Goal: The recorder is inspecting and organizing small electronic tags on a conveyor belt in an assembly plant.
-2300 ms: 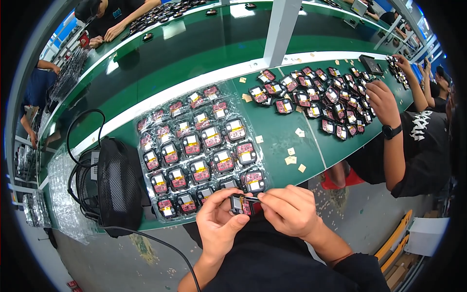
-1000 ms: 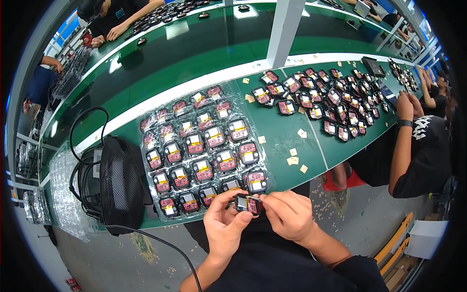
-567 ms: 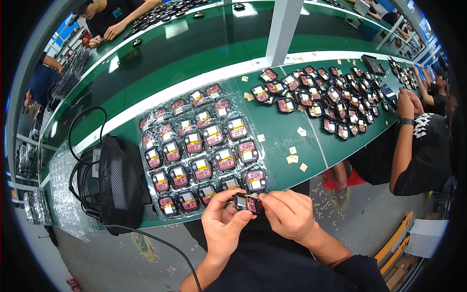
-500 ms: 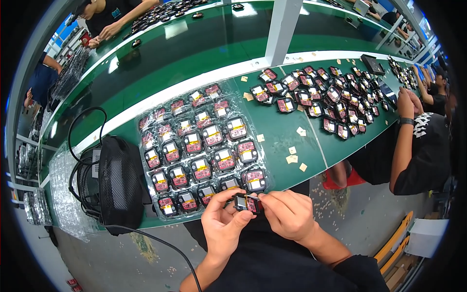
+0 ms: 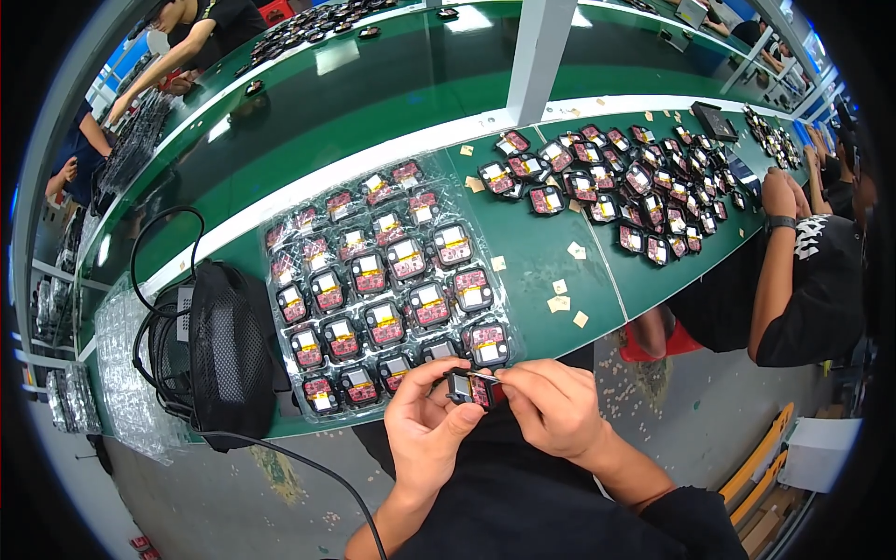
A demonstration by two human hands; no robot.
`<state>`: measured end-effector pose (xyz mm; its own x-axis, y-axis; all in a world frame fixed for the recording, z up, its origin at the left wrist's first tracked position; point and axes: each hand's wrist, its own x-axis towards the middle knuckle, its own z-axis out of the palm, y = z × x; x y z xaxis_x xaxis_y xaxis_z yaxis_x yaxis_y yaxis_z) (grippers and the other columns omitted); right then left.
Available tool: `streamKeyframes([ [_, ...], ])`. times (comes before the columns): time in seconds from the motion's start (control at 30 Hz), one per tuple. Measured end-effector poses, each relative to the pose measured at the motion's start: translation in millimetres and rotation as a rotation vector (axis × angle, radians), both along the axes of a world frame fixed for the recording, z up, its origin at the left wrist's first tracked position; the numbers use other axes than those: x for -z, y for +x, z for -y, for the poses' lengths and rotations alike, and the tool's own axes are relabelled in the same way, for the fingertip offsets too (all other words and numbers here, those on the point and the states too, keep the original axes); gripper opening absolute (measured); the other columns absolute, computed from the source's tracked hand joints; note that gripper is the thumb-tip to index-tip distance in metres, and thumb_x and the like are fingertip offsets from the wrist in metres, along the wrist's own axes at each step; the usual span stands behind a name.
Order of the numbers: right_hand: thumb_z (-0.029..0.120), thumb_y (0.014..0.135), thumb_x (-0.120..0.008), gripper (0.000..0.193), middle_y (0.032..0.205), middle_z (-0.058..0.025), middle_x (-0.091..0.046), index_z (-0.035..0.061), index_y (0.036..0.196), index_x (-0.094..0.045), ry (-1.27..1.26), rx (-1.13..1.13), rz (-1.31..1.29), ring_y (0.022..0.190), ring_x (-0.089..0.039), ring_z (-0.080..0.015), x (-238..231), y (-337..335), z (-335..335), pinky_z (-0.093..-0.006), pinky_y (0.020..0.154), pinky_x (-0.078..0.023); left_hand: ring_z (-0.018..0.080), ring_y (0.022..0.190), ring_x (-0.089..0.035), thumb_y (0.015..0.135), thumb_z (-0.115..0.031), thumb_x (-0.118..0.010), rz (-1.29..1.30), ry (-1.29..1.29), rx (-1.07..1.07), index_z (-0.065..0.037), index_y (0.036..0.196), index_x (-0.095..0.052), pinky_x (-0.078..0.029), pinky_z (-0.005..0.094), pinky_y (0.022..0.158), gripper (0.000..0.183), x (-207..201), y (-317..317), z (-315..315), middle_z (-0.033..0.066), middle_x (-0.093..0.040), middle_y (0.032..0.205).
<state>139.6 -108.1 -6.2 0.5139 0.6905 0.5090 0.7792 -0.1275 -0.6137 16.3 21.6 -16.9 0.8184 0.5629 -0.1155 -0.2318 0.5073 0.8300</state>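
Note:
My left hand [image 5: 422, 431] holds a small black-framed electronic module [image 5: 469, 390] between thumb and fingers, just over the table's near edge. A reddish circuit board shows inside its frame. From the other side, my right hand [image 5: 556, 407] pinches a slim metal tool [image 5: 484, 376], perhaps tweezers; its tip meets the module's upper edge. Beyond my hands lies a clear plastic tray [image 5: 511, 329] holding rows of similar modules [image 5: 384, 322] with red boards, yellow tape and pale rectangles. My fingers partly cover the held module.
A black mesh bag [image 5: 229, 350] with a cable stands left of the tray, beside stacked clear trays [image 5: 126, 364]. Many loose modules [image 5: 639, 179] are heaped at the right. Small paper pieces [image 5: 559, 303] dot the green table [image 5: 532, 257]. A co-worker's arm [image 5: 773, 271] is at the right.
My hands keep nearly the same pose, with the tool at the module. Across the green surface, a person has leaned and stretched an arm toward the left.

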Motion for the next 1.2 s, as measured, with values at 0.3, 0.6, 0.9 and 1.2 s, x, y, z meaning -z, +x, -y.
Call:
streamKeyframes([
  [0.3, -0.003, 0.076, -0.076, 0.027, 0.086, -0.0079, -0.07, -0.0002, 0.102, -0.073, -0.029, 0.016, 0.04, 0.067, -0.068, -0.0218, 0, -4, -1, -0.0326, 0.057, -0.056, 0.0275, 0.119, -0.066, 0.086, -0.006, -0.086, 0.012, -0.016, -0.053, 0.008, 0.13, -0.056, -0.059, 0.0341, 0.097, 0.055, -1, 1, 5, 0.0168, -0.061, 0.129],
  [0.6, -0.002, 0.076, -0.076, 0.028, 0.092, -0.0086, -0.073, 0.0016, 0.103, -0.074, -0.003, -0.062, 0.016, 0.071, -0.071, -0.023, -5, 8, -3, -0.0338, 0.062, -0.057, 0.0298, 0.121, -0.066, 0.082, 0.003, -0.085, 0.03, 0.033, -0.03, 0.008, 0.129, -0.058, -0.056, 0.039, 0.101, 0.055, -2, -5, -6, 0.0193, -0.061, 0.131],
  [0.9, 0.012, 0.094, -0.069, 0.041, 0.128, -0.025, -0.051, -0.0048, 0.13, -0.061, -0.282, 0.772, 0.124, 0.087, -0.068, -0.0406, 9, 85, 25, -0.0478, 0.072, -0.056, 0.0302, 0.116, -0.067, 0.081, -0.011, -0.083, 0.0, 0.33, -0.291, 0.008, 0.132, -0.057, -0.052, 0.0398, 0.104, 0.061, -23, -19, -58, 0.0172, -0.062, 0.128],
  [1.2, 0.018, 0.09, -0.077, 0.029, 0.132, -0.0233, -0.054, 0.0057, 0.113, -0.065, -0.367, 0.764, -0.055, 0.082, -0.07, -0.0432, 7, 62, 27, -0.0496, 0.073, -0.055, 0.0139, 0.106, -0.064, 0.101, 0.002, -0.061, -0.302, 0.908, -0.54, 0.008, 0.132, -0.061, -0.051, 0.0263, 0.095, 0.031, -37, 7, -156, 0.0102, -0.065, 0.119],
])
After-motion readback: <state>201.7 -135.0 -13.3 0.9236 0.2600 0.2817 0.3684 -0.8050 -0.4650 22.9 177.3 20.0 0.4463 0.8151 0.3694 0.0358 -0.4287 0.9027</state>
